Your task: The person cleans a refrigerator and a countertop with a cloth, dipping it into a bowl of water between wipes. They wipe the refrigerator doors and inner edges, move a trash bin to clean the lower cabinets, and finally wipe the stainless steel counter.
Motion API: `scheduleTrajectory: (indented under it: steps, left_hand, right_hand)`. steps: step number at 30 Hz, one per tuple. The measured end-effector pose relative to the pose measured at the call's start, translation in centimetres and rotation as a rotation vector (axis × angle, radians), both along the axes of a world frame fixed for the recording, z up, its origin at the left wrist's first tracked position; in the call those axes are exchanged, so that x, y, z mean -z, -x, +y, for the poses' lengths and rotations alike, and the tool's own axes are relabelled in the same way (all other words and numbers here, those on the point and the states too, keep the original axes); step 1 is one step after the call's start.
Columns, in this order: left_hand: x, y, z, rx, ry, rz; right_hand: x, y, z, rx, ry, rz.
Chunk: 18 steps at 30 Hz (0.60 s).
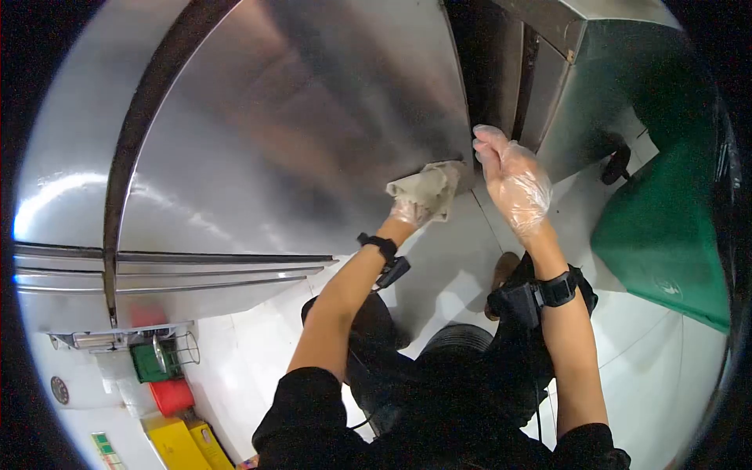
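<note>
Head view: the left hand (410, 211) is gripping a cloth (429, 186) at the steel panel's (313, 117) edge; the right hand (517, 184), loosely open, is hovering nearby, with bare floor (576, 215) separating it from the green bin (666, 243).

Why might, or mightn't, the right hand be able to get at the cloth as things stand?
Probably yes: the right hand looks empty and is close beside the cloth, with nothing visible between them. The left hand holding it might get in the way a little.
</note>
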<state>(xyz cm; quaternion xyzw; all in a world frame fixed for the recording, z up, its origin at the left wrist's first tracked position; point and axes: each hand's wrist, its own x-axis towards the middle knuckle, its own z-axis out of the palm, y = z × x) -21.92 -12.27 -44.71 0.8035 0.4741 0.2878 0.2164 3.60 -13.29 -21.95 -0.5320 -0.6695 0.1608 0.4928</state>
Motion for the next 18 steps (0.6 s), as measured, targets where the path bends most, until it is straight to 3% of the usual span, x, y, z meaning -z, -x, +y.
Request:
scheduleTrajectory:
  steps: [1,2,4,5,7,8,9,12,13,15,18]
  left_hand:
    - [-2.5,2.0,-1.5,-0.036,-0.289,0.662]
    - [-1.9,2.2,-1.2,-0.114,0.084,0.103]
    - [-14.3,0.9,-3.6,-0.037,0.185,1.214]
    - [-15.4,2.8,-4.7,-0.109,0.213,0.819]
    - [-15.8,7.5,-6.9,-0.034,0.600,-0.548]
    - [-18.2,8.7,-7.6,0.009,0.541,-0.583]
    - [-21.4,9.3,-8.6,0.014,0.413,-0.416]
    - [-31.3,10.5,-11.5,-0.129,-0.295,0.583]
    - [-34.4,11.0,-12.5,-0.198,-0.500,0.792]
    - [-39.4,12.4,-14.1,-0.324,-0.766,0.954]
    - [-44.3,13.7,-15.0,-0.441,-0.952,0.959]
  right_hand:
    - [-0.3,0.3,-0.2,0.001,-0.026,-0.087]
    - [-0.5,0.5,-0.4,-0.005,-0.028,-0.086]
    - [-0.9,1.3,-0.8,-0.060,-0.013,-0.070]
    - [-0.9,1.7,-0.8,-0.068,-0.012,-0.067]
    - [-0.5,2.2,-0.8,-0.083,-0.076,-0.073]
    - [-0.7,2.4,-0.9,-0.092,-0.076,-0.073]
    - [-0.9,2.4,-1.0,-0.090,-0.053,-0.124]
    - [-0.6,2.7,-0.9,-0.088,-0.054,-0.168]
    - [-0.4,2.5,-0.8,-0.100,-0.068,-0.133]
    - [-0.5,2.8,-0.8,-0.119,-0.101,-0.091]
    - [-1.1,3.5,-1.1,-0.161,-0.067,-0.129]
